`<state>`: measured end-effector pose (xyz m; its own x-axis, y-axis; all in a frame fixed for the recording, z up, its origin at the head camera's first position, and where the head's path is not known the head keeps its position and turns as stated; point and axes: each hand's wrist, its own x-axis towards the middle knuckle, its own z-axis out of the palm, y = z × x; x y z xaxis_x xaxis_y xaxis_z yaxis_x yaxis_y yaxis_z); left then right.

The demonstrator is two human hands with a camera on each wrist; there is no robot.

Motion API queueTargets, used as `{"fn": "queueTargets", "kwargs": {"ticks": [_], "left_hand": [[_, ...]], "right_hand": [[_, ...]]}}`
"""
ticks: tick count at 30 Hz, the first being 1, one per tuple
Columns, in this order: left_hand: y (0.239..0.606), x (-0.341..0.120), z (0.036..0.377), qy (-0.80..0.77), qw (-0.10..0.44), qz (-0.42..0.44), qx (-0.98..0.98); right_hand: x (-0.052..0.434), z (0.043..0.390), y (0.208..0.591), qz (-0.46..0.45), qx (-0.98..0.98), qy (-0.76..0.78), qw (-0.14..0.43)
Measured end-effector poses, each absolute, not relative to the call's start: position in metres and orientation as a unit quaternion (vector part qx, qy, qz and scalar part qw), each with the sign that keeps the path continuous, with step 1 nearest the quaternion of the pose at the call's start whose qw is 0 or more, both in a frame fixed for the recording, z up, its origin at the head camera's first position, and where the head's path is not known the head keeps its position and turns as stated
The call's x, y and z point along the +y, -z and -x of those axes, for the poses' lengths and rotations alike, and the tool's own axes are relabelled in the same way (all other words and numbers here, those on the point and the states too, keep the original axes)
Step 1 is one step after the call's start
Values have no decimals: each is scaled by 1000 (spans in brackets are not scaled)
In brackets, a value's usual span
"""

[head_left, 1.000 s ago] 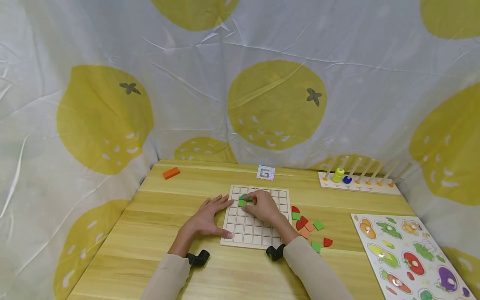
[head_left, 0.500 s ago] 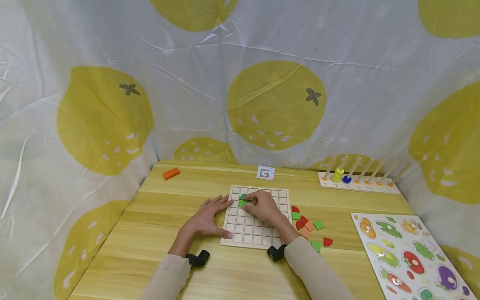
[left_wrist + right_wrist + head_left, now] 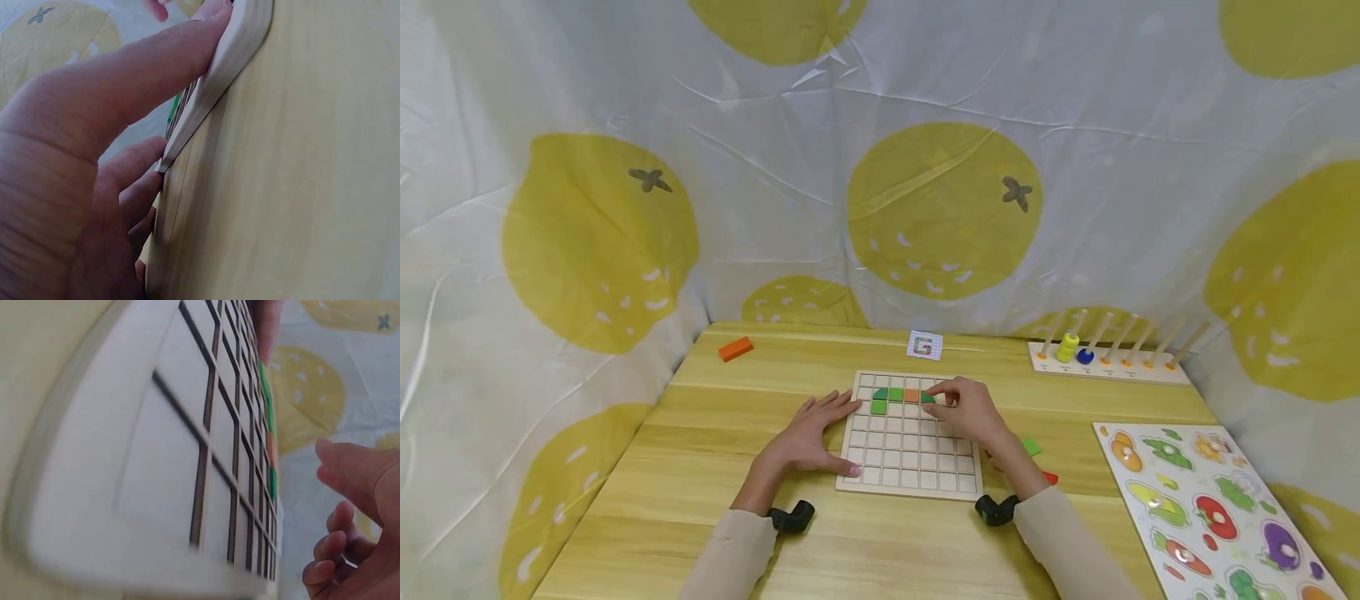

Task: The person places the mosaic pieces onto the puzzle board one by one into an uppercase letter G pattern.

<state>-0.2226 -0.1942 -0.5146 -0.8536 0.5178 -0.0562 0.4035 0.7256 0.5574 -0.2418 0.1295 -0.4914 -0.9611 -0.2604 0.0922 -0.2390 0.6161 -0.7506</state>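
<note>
A pale wooden grid board [image 3: 910, 483] lies on the table. My left hand [image 3: 805, 433] rests along its left edge, fingers spread, thumb on the near left corner. Across an upper row run a dark green rounded tile [image 3: 881, 393], a light green square [image 3: 896, 394], an orange square [image 3: 912, 395] and another dark green rounded tile [image 3: 928, 398]. Below the first sits a green square [image 3: 878, 407]. My right hand [image 3: 973, 412] is over the row's right end, thumb and forefinger near the last tile. In the right wrist view, that hand [image 3: 359, 500] appears off the board, holding nothing visible.
Loose tiles, including a green square [image 3: 1031, 447] and a red piece [image 3: 1050, 477], lie partly behind the right forearm. A letter-G pattern card [image 3: 924, 345], orange block [image 3: 735, 348], peg stand [image 3: 1108, 367] and vegetable puzzle [image 3: 1210, 517] surround the board.
My right hand has shifted right from the row's left end, uncovering more of the tiles in it. The left hand keeps its place; the head view has turned slightly.
</note>
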Motion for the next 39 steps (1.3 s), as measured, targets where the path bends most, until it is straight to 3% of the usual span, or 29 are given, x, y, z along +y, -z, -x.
{"fn": "queueTargets", "kwargs": {"ticks": [21,34,39], "left_hand": [[516,-193,224,-276,107,-252,921],[514,-195,224,-283,104,-254,919],[514,-194,223,-281,104,-255,920]], "right_hand": [[230,200,497,83,919,386,9],[254,191,504,90,921,374,62],[257,191,503,75,929,358,54]]}}
